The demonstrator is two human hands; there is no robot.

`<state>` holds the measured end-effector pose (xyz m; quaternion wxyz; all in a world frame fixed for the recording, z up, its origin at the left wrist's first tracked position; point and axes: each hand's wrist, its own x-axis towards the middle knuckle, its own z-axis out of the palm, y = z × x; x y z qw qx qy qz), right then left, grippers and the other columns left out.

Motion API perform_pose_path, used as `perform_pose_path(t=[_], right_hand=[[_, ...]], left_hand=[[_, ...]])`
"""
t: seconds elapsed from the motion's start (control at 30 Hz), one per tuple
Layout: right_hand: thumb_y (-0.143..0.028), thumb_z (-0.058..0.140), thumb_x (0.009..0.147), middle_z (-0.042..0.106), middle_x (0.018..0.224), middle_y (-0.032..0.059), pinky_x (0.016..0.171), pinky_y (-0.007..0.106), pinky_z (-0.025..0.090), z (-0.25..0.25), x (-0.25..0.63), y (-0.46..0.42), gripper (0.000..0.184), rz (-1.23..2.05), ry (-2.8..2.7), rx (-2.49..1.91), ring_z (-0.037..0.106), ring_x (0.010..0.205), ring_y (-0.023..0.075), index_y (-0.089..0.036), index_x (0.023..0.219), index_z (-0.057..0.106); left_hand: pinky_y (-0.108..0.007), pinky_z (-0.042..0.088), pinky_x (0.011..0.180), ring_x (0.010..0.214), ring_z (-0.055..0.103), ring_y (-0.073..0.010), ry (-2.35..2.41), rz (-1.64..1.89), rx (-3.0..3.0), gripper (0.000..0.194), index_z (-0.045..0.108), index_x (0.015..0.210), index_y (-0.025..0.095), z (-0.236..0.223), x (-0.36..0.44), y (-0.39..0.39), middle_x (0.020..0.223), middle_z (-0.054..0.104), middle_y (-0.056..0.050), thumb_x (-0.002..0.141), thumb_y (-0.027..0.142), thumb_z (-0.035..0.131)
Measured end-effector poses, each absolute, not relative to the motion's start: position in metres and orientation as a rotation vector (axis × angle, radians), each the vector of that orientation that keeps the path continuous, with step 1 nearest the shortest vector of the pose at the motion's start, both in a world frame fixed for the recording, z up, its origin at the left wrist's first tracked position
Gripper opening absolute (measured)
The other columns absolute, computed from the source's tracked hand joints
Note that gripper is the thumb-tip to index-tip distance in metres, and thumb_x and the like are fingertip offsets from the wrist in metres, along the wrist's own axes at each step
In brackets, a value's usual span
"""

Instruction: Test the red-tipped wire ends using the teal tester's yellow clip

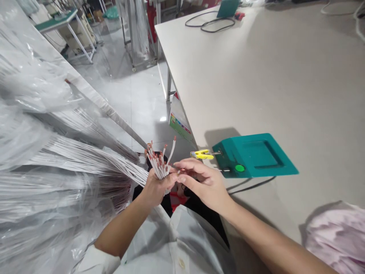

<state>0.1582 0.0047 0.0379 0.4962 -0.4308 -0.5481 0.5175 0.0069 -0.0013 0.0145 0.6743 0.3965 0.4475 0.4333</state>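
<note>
My left hand [157,186] is closed around a bundle of white wires [134,169] with bare copper ends, which stick up above the fist and fan out. Close beside it, my right hand [203,180] has thumb and fingers drawn together on a reddish copper wire end [182,171]; the fingers partly cover it. Just past the right hand, on the table edge, sits a green tester box [256,156] with a green round button [240,168]. A yellow clip [203,154] is attached to a metal rod on its side.
A large pale table [256,83] fills the right side. Plastic-wrapped white wire bundles [42,190] hang over a rail [105,106] on the left. Pink cloth [339,239] lies at the lower right. A black cable loop [211,24] is at the table's far end.
</note>
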Motion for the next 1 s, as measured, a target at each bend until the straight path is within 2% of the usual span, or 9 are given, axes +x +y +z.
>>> perform_pose_path(t=[0.07,0.13,0.23,0.33,0.43,0.53,0.67,0.83,1.0], right_hand=[[-0.027,0.063,0.079,0.065,0.079,0.0041,0.058,0.026,0.053,0.035,0.156,0.005,0.008,1.198,-1.376,-1.023,0.062,0.066,0.0130,-0.021,0.080,0.068],[-0.021,0.058,0.082,0.066,0.076,0.0039,0.058,0.025,0.052,0.031,0.155,0.005,0.010,1.024,-1.476,-1.036,0.062,0.065,0.0124,-0.020,0.079,0.067],[-0.013,0.056,0.082,0.068,0.076,0.0055,0.060,0.025,0.051,0.025,0.160,0.005,0.011,0.498,-1.774,-1.061,0.063,0.066,0.0131,-0.018,0.083,0.066],[-0.014,0.059,0.080,0.069,0.074,0.0062,0.061,0.028,0.048,0.023,0.169,0.006,0.008,-0.032,-2.039,-0.997,0.061,0.064,0.0147,-0.015,0.083,0.065],[-0.016,0.059,0.079,0.068,0.072,0.0058,0.062,0.028,0.046,0.024,0.177,0.012,0.007,-0.261,-2.183,-0.874,0.060,0.063,0.0148,-0.014,0.081,0.065],[-0.017,0.054,0.082,0.068,0.073,0.0049,0.062,0.027,0.044,0.023,0.184,0.017,0.012,-0.262,-2.332,-0.788,0.059,0.064,0.0136,-0.016,0.081,0.066],[-0.019,0.048,0.085,0.069,0.074,0.0050,0.061,0.028,0.045,0.017,0.191,0.015,0.020,0.025,-2.511,-0.874,0.060,0.065,0.0141,-0.019,0.081,0.067],[-0.019,0.049,0.084,0.068,0.085,0.0071,0.066,0.029,0.050,0.018,0.191,0.005,0.018,0.438,-1.981,-1.167,0.064,0.076,0.0164,-0.020,0.094,0.064],[-0.019,0.056,0.080,0.067,0.087,0.0078,0.063,0.027,0.051,0.025,0.177,0.001,0.016,0.492,-1.871,-1.141,0.063,0.073,0.0160,-0.019,0.094,0.065]], left_hand=[[-0.022,0.025,0.048,0.046,0.033,-0.0051,1.017,0.975,0.912,0.027,0.061,0.062,0.014,0.016,0.007,-0.002,0.048,0.038,0.005,0.074,0.037,0.066],[-0.022,0.026,0.048,0.046,0.034,-0.0053,1.041,0.965,0.950,0.027,0.062,0.064,0.013,0.019,0.007,-0.003,0.049,0.040,0.005,0.076,0.038,0.063],[-0.021,0.029,0.048,0.046,0.036,-0.0060,1.104,0.930,1.053,0.027,0.064,0.067,0.013,0.025,0.008,-0.004,0.047,0.041,0.005,0.079,0.036,0.059],[-0.021,0.032,0.049,0.046,0.040,-0.0066,1.180,0.884,1.148,0.023,0.062,0.065,0.013,0.030,0.010,-0.005,0.047,0.045,0.004,0.080,0.030,0.058],[-0.020,0.035,0.050,0.049,0.045,-0.0074,1.237,0.857,1.204,0.020,0.061,0.063,0.013,0.029,0.012,-0.007,0.051,0.052,0.002,0.077,0.025,0.059],[-0.020,0.035,0.048,0.047,0.044,-0.0075,1.281,0.871,1.171,0.022,0.062,0.063,0.013,0.026,0.013,-0.008,0.050,0.051,0.002,0.077,0.029,0.059],[-0.021,0.032,0.044,0.042,0.040,-0.0067,1.340,0.915,1.083,0.028,0.063,0.065,0.013,0.027,0.012,-0.004,0.045,0.047,0.003,0.079,0.036,0.057],[-0.022,0.034,0.046,0.042,0.040,-0.0070,1.332,0.882,1.084,0.028,0.064,0.065,0.013,0.031,0.013,-0.002,0.044,0.047,0.004,0.077,0.037,0.060],[-0.022,0.036,0.049,0.045,0.042,-0.0077,1.265,0.879,1.188,0.027,0.064,0.067,0.013,0.027,0.017,-0.005,0.049,0.050,0.003,0.079,0.036,0.058]])
